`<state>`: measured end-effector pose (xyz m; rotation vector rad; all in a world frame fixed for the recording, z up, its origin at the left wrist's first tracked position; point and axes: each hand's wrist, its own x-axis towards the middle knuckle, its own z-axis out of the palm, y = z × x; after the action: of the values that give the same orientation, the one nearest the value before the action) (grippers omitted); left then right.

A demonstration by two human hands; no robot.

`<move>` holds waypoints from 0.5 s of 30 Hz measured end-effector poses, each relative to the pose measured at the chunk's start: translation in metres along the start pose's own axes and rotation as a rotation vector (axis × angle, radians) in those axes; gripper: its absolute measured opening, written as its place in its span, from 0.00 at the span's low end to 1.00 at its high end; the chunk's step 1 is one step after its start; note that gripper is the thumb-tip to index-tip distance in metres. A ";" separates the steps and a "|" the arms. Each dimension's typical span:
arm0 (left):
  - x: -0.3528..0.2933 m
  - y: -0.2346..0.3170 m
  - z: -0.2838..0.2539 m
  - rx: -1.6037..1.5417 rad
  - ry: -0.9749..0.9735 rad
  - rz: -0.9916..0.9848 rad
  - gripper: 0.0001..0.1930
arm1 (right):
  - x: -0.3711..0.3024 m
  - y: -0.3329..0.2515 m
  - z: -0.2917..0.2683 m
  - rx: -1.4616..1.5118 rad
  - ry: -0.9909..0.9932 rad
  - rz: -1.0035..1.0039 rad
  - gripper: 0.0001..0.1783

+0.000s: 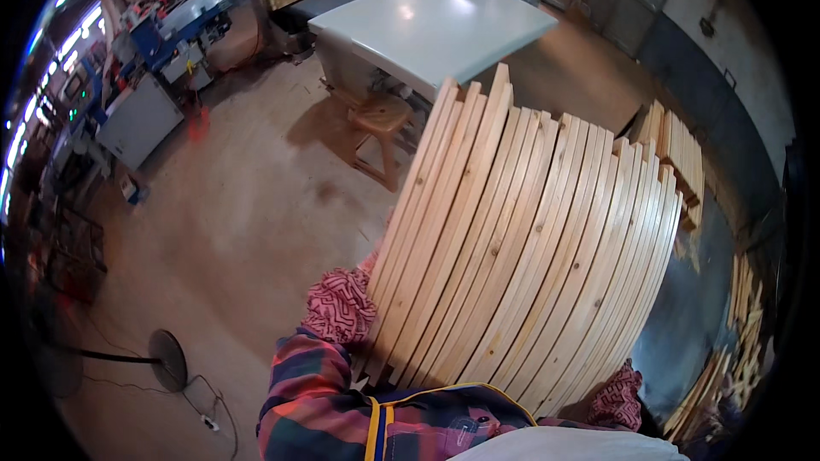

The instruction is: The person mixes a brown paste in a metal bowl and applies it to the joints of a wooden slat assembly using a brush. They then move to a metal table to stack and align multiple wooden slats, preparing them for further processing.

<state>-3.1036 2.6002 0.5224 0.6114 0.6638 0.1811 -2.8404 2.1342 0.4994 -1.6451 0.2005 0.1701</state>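
A wide row of pale wooden slats [521,248], set on edge side by side, lies close against my body between my arms. Their far ends are uneven, and a few at the left stick out further. My left hand [371,261] is at the left side of the slats, holding them; its fingers are mostly hidden behind the wood. A pink patterned sleeve cover [340,306] wraps that wrist. At the near right corner of the slats shows my right sleeve cover [617,397]; the hand itself is hidden by the wood, its arm bent around the bundle.
Ahead stands a pale, glossy table [436,21] with a wooden stool [382,119] beside it. More stacked slats [679,158] lie at the right, with loose offcuts [722,367] below. A round black base [168,360] and a cable lie on the floor at left. Machines [141,119] line the far left.
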 end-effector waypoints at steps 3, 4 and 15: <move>0.011 0.053 -0.025 -0.043 -0.010 0.084 0.35 | 0.016 -0.043 0.056 -0.009 -0.051 -0.054 0.30; 0.018 0.073 -0.035 -0.058 -0.017 0.109 0.35 | 0.021 -0.056 0.079 -0.014 -0.067 -0.072 0.30; 0.195 0.421 -0.061 0.020 -0.216 0.397 0.36 | 0.121 -0.162 0.378 0.070 -0.103 -0.116 0.29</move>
<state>-2.9763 3.0379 0.6289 0.7670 0.3305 0.4714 -2.6815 2.5202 0.5973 -1.5691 0.0322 0.1581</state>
